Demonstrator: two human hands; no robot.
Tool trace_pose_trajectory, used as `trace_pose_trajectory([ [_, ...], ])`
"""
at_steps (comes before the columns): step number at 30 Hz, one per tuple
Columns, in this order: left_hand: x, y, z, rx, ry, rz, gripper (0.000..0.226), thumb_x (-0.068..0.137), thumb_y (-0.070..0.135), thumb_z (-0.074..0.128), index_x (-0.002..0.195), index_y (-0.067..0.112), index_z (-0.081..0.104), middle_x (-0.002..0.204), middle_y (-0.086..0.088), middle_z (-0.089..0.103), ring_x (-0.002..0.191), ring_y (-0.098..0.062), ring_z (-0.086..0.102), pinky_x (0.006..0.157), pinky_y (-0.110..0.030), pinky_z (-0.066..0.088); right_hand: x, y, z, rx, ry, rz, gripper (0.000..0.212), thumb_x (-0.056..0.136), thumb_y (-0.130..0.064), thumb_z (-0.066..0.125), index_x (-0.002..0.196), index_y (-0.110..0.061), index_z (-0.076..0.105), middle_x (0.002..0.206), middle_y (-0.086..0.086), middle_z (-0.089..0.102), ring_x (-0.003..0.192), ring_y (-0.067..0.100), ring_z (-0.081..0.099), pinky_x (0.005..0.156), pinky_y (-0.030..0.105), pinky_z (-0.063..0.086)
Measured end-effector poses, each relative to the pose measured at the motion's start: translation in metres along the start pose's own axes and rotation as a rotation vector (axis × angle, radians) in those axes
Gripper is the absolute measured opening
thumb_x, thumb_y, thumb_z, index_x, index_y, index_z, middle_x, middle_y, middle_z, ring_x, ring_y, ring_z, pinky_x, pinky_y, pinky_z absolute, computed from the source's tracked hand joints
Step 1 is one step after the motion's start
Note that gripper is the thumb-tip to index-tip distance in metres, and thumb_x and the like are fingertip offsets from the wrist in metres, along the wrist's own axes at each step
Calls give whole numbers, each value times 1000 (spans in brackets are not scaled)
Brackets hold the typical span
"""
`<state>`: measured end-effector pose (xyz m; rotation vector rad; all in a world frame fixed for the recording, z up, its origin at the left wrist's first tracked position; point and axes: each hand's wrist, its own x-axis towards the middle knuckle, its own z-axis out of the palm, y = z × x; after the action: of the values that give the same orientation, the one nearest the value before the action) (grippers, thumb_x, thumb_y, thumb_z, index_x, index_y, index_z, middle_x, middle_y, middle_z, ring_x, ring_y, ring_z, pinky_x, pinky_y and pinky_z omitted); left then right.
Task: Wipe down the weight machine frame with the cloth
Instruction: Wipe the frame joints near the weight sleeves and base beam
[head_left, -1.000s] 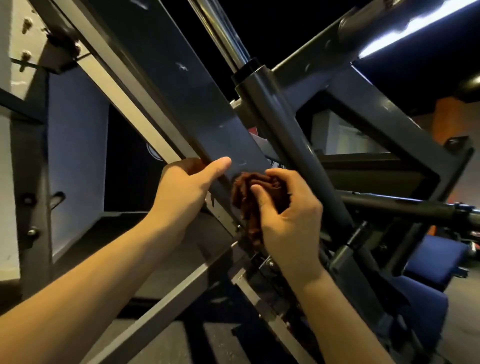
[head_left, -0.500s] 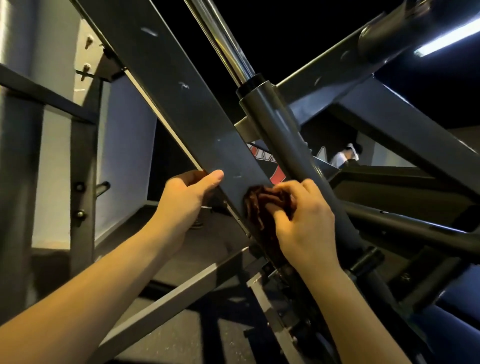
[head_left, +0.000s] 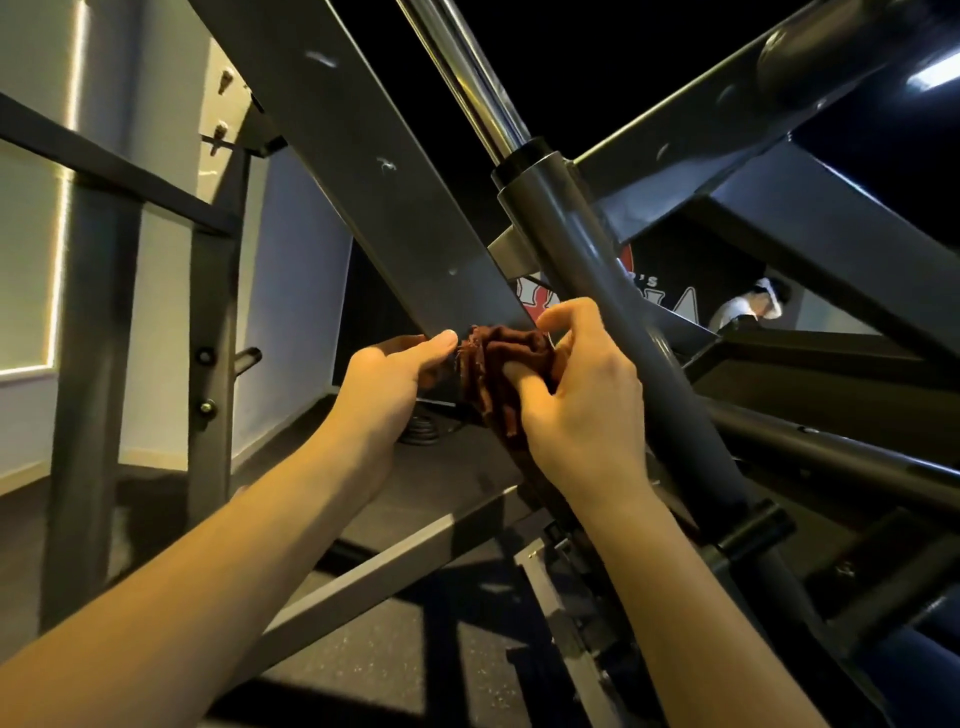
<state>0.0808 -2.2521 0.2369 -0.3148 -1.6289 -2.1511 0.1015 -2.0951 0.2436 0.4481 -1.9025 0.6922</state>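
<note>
While the right hand (head_left: 576, 400) pinches the bunched brown cloth (head_left: 501, 358) against the lower end of the slanted beam (head_left: 374, 171), the left hand (head_left: 384, 384) curls round that beam's edge; its upper length and the post (head_left: 587, 280) beyond likely await wiping.

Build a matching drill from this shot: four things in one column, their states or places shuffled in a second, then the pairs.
1 cloth
2 left hand
3 chrome rod
4 right hand

A enters the grey tube
B grips the flat beam
C brown, bunched against that beam
D holds the cloth

Pairs: 1-C, 2-B, 3-A, 4-D
</note>
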Motion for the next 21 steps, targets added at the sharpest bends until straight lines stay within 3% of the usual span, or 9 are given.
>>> trace_pose_trajectory([
  [2,-1,0,1,1,5,0,29,97,37,65,112,12,68,103,0,68,96,-10,57,81,-29,38,-14,9,-3,37,51,19,41,91,-19,73,115,-37,45,106,-17,61,96,-3,63,82,17,57],
  [5,-1,-1,4,8,17,28,20,99,34,63,104,16,69,94,4,67,90,-9,58,76,-28,39,-43,31,-12,57,120,98,34,87,-21,71,113,-31,51,107,-13,61,98,2,63,81,25,60],
  [8,-6,-2,7,23,45,53,25,100,36,62,108,14,69,90,6,67,87,-8,58,71,-25,39,-45,34,-6,-17,229,21,31,86,-16,74,113,-20,60,113,-4,56,99,6,59,81,18,55],
  [12,-11,-2,9,59,75,102,21,99,36,63,98,17,72,88,6,71,88,-5,62,70,-20,40,-10,11,15,59,298,-112,30,89,-11,72,117,-11,62,123,5,55,104,7,58,86,14,51],
  [15,-14,-4,11,101,119,160,22,98,37,66,105,17,74,97,5,74,94,-7,65,71,-18,42,-4,10,22,79,325,-191,30,93,-10,68,121,-9,57,123,10,56,102,14,62,84,25,57],
  [18,-14,-6,9,149,146,214,6,96,34,69,97,29,73,95,12,76,92,-3,69,74,-16,46,-28,27,18,-25,281,-303,26,95,-20,56,117,-7,62,122,13,58,102,23,63,83,38,60],
  [21,-13,-8,7,214,158,309,9,93,27,73,103,26,74,95,14,76,90,2,70,74,-11,50,-50,35,19,-163,204,-302,43,92,-33,66,127,-6,62,130,16,58,111,27,58,93,43,56],
])
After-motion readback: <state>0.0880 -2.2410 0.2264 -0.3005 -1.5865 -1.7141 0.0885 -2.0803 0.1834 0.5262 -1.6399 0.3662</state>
